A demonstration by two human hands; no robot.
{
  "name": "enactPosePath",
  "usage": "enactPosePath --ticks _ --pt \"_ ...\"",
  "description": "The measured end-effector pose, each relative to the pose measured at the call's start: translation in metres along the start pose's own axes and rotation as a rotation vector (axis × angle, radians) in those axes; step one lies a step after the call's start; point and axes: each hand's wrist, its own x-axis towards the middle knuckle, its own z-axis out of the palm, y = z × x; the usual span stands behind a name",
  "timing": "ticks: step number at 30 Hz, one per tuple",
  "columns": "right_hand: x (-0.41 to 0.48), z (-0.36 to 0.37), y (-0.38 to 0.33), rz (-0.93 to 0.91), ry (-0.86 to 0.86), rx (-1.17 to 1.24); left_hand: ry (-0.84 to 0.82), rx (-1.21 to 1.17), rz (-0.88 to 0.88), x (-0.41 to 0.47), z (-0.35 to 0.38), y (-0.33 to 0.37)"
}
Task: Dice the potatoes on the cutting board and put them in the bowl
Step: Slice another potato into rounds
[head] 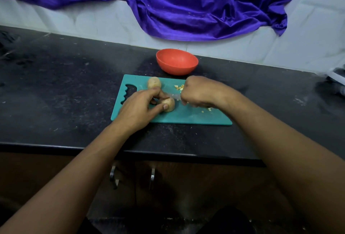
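A teal cutting board [186,118] lies on the black counter. My left hand [138,108] pinches a potato [169,103] near the board's middle, thumb on its near side and fingers on its far side. My right hand [199,91] grips a knife [175,96], whose blurred blade reaches the potato's top; the handle is hidden in my fist. A second, whole potato [154,82] sits at the board's far edge. Small diced pieces [179,87] lie by my right knuckles, and a few more bits [207,109] under my wrist. The red bowl [177,61] stands just behind the board.
The black counter [65,84] stretches left and right, its front edge close to me. A purple cloth [186,5] hangs on the tiled wall behind. A dark and white object [337,78] sits at the far right. Cabinet handles [113,174] show below.
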Motion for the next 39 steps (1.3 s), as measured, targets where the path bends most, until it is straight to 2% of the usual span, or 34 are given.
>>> enactPosePath --ticks 4,8,12,18,22,29,39 --pt "-0.003 -0.009 -0.009 -0.004 -0.077 -0.047 0.008 -0.009 -0.006 -0.001 0.000 0.000" --pt "-0.001 -0.014 -0.016 0.038 -0.166 0.011 0.008 0.003 -0.006 -0.001 0.000 0.001" --pt "-0.003 -0.015 -0.025 0.049 -0.192 -0.004 0.004 0.016 -0.004 -0.001 -0.001 0.002" --pt "-0.017 0.013 -0.018 -0.043 -0.048 -0.130 0.013 0.003 0.006 -0.001 -0.002 0.002" --pt "-0.025 0.033 -0.010 -0.006 0.018 0.001 0.006 0.001 0.016 0.002 0.000 -0.001" --pt "-0.040 0.072 -0.012 0.034 0.135 -0.135 0.013 -0.019 0.020 0.001 0.000 -0.001" --pt "-0.045 0.082 -0.008 0.008 0.168 -0.271 0.006 -0.033 0.007 0.000 0.001 -0.002"
